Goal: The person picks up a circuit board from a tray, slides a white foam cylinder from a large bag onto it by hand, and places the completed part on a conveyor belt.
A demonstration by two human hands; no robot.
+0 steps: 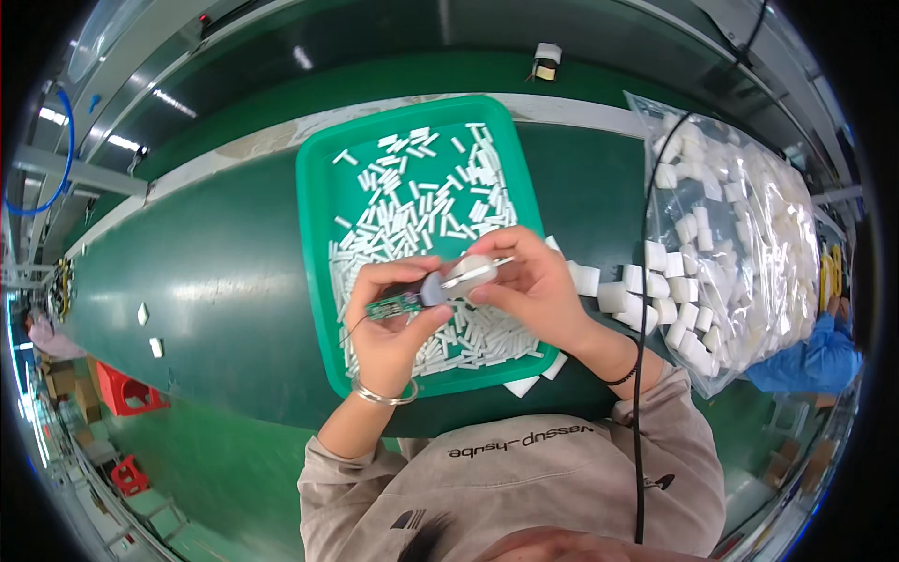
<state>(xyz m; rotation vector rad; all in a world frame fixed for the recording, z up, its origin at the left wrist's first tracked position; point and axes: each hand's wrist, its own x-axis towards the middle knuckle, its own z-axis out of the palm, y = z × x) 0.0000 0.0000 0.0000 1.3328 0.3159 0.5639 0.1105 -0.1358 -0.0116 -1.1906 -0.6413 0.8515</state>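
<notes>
The left hand's (379, 348) fingers are curled in a close pinch on a small assembly: a green circuit board (393, 306) pointing toward 8 o'clock, with a grey part (432, 289) at its 2 o'clock end. The right hand's (538, 292) fingers are closed, thumb beneath, around a white rounded piece (475, 272) just beside that grey part; whether the two are joined or merely touching, I cannot tell. A slim pale bar shows between the right fingertips.

All this hangs over the green tray (313, 234), which spreads from the hands toward 12 o'clock and holds a thick scatter of short white strips (403, 220). Going by that supply, plenty of strips look unused. The unit in hand seems part-way: the board and grey part are together, while the white piece is being handled at their end.

Farther out on the dark green desk (215, 253), loose white blocks (613, 298) lie at 3 o'clock, next to a clear plastic bag (768, 244) well filled with similar blocks, so most appear left to use. Two small white pieces (156, 347) sit apart toward 9 o'clock. Beyond the pale rail, toward 1 o'clock, rests a black, white and yellow unit (547, 62), perhaps one further along.
</notes>
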